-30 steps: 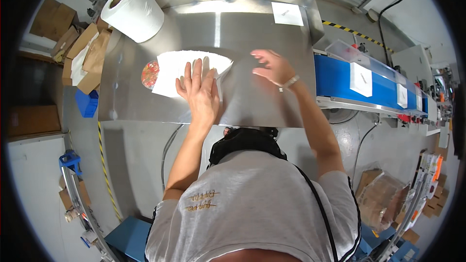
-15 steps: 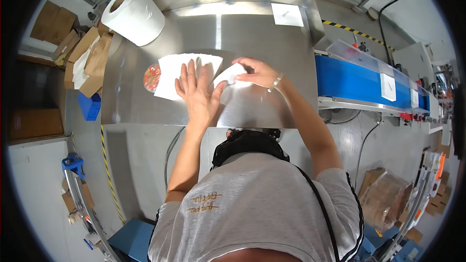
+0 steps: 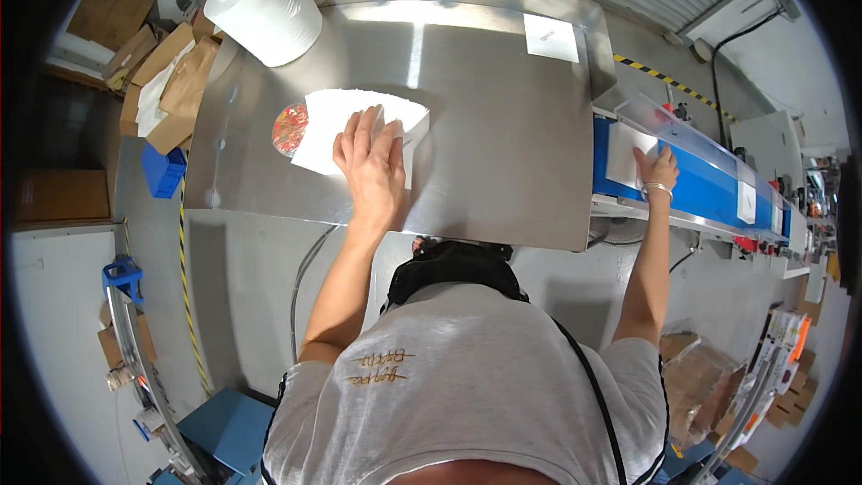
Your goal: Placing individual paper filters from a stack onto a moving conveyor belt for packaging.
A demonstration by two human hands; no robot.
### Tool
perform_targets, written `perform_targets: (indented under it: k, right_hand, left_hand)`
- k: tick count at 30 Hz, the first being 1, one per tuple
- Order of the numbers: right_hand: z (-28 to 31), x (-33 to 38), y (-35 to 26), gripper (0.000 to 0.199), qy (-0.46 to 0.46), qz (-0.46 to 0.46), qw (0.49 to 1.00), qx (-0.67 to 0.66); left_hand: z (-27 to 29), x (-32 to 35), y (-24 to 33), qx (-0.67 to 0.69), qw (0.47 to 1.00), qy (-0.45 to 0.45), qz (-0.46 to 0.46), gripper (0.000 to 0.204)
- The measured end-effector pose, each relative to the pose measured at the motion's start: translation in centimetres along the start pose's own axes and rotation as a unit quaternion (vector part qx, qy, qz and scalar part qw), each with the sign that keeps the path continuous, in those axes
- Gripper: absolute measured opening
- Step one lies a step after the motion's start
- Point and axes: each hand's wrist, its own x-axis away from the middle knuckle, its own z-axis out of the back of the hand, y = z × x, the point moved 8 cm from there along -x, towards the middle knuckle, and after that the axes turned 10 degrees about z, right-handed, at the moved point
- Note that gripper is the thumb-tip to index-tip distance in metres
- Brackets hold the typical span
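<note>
"Brushed-metal counter (image 3: 503,144) across the middle, raised rim at the far side. What adjoins it?"

"Blue conveyor belt (image 3: 705,181) on the right, with a clear guard along its far edge."

"And the big white roll (image 3: 269,22)?"

"Upright but tilted in view, at the counter's far left corner."

"Where are the layered white sheets (image 3: 328,126)?"

"On the counter, left of centre. The left hand (image 3: 370,166) lies palm-down on them, fingers extended, resting on top rather than gripping."

"The right hand (image 3: 655,166)?"

"Over the right edge of a flat white square (image 3: 626,148) on the belt's near end, fingers partly bent. I cannot tell whether it grips."

"Smallest?"

"Red-patterned disc (image 3: 288,130), partly covered by the sheets' left edge."
</note>
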Motion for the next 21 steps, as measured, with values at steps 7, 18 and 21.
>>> perform_targets:
  k: [7, 18, 21]
  right_hand:
    - [-4.9, 6.1, -23.7, 0.053, -0.134, 0.445, 0.847, -0.259]
    - [-12.5, 8.9, -28.5, 0.052, -0.359, 0.192, 0.731, -0.547]
    - [-9.3, 6.3, -19.8, 0.049, -0.250, 0.101, 0.823, -0.500]
  left_hand:
    - [-0.4, -0.1, 0.5, -0.015, 0.999, -0.036, -0.006, 0.025]
    - [-0.2, -1.0, -1.6, -0.041, 0.998, -0.055, 0.008, 0.044]
    - [0.7, -0.9, -2.2, -0.030, 0.999, -0.037, -0.001, 0.029]
